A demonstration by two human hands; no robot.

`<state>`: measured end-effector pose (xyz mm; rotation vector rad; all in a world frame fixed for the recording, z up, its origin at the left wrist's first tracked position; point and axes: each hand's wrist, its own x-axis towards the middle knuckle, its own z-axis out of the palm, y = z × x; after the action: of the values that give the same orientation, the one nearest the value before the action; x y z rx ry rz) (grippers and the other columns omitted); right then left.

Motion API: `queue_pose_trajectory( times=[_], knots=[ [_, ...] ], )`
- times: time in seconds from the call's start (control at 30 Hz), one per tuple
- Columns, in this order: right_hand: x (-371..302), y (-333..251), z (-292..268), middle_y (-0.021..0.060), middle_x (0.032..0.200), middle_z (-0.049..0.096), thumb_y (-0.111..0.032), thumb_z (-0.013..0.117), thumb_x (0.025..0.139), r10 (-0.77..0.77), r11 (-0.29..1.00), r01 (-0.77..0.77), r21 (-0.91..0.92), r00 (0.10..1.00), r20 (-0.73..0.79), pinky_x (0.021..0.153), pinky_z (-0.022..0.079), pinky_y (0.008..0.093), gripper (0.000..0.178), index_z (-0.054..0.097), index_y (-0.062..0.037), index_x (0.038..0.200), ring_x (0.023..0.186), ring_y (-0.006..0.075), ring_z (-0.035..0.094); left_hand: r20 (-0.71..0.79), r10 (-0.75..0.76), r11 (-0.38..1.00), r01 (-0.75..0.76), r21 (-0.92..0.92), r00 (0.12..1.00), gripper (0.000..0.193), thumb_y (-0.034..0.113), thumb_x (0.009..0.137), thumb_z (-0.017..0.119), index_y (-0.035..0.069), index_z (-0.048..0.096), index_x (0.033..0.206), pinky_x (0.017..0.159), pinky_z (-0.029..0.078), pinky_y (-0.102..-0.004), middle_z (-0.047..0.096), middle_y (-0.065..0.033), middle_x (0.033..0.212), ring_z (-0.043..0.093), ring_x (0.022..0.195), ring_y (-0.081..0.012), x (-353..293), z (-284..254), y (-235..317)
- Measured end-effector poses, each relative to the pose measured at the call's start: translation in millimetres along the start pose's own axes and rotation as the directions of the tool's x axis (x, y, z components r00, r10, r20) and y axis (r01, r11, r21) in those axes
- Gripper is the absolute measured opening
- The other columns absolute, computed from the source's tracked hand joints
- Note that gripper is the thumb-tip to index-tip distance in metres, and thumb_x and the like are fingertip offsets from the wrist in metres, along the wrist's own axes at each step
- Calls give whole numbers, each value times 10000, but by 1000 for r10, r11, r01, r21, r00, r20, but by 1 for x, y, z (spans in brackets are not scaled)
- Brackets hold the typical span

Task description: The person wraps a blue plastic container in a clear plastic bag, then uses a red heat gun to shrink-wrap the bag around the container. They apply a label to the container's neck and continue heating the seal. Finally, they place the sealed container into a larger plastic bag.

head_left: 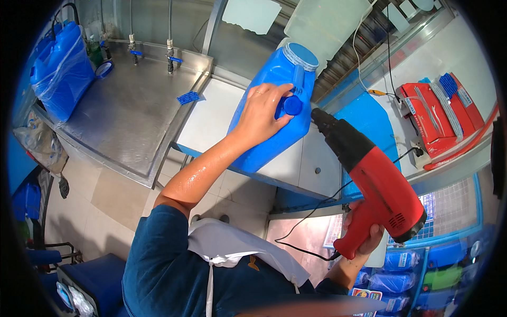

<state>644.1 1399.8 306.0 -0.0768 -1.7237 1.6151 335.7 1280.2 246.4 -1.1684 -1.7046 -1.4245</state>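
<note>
A blue plastic water jug (272,142) leans tilted on the white counter, with a wide round cap (302,55) at its upper end. My left hand (261,113) grips it around the small dark blue cap (291,105) on its side, thumb and fingers curled on either side of that cap. In my right hand (369,238) is a red and black heat gun (372,179), held by its handle. Its black nozzle is near the jug's right side, close to the small cap. Water drops glisten on my left forearm.
A steel sink counter (127,100) with taps (170,58) stands left, bearing a plastic-wrapped blue jug (60,74) and a blue tape roll (104,70). A red box (441,113) lies on the right ledge. The heat gun's black cord (303,224) loops below the white counter (208,119).
</note>
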Motion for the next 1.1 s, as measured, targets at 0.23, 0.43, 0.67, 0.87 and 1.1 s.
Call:
queue_pose_trajectory(
  times=[0.23, 0.43, 0.67, 0.87, 1.1],
  knots=[
    [-4, -3, 16, 267, 987, 604, -428, 640, 843, 29, 998, -29, -49, 1000, 7, 453, 474, 269, 723, 409, 112, 1265, 583, 224, 601, 15, 35, 999, -34, -36, 999, 697, 110, 664, 805, 94, 488, 1285, 991, 349, -448, 665, -39, 1074, 561, 1064, -259, 1, -2, -7],
    [-12, -8, 34, 263, 958, 612, -419, 645, 816, 47, 993, -53, -104, 998, -52, 446, 458, 266, 725, 425, 113, 1255, 573, 218, 599, 86, 23, 998, -18, -59, 996, 713, 54, 641, 683, 90, 469, 1321, 1062, 277, -480, 648, -60, 1139, 502, 1171, -292, 2, -11, -7],
    [-18, -19, 62, 267, 998, 622, -406, 731, 751, 112, 979, -122, -162, 991, -68, 505, 500, 288, 752, 471, 90, 1253, 635, 242, 628, -131, 50, 997, -57, -48, 990, 775, 76, 580, 502, 48, 428, 1350, 1114, 230, -499, 512, -165, 1347, 400, 1293, -390, 3, -45, -1],
    [-22, -31, 70, 272, 993, 621, -380, 721, 759, 135, 958, -148, -245, 989, -68, 510, 493, 284, 745, 455, 108, 1255, 621, 236, 623, -326, 64, 997, -78, -28, 943, 623, 56, 612, 487, 11, 504, 1233, 1042, 317, -501, 554, -183, 1224, 471, 1185, -421, -12, -90, 7],
    [9, -58, 66, 229, 1026, 626, -383, 716, 771, 130, 934, -125, -334, 991, -7, 565, 483, 296, 720, 478, 107, 1242, 688, 228, 617, -270, -23, 999, 12, -43, 963, 491, 47, 600, 492, 8, 582, 1082, 1006, 353, -480, 566, -181, 1162, 475, 1163, -397, -43, -110, 14]
  ],
)
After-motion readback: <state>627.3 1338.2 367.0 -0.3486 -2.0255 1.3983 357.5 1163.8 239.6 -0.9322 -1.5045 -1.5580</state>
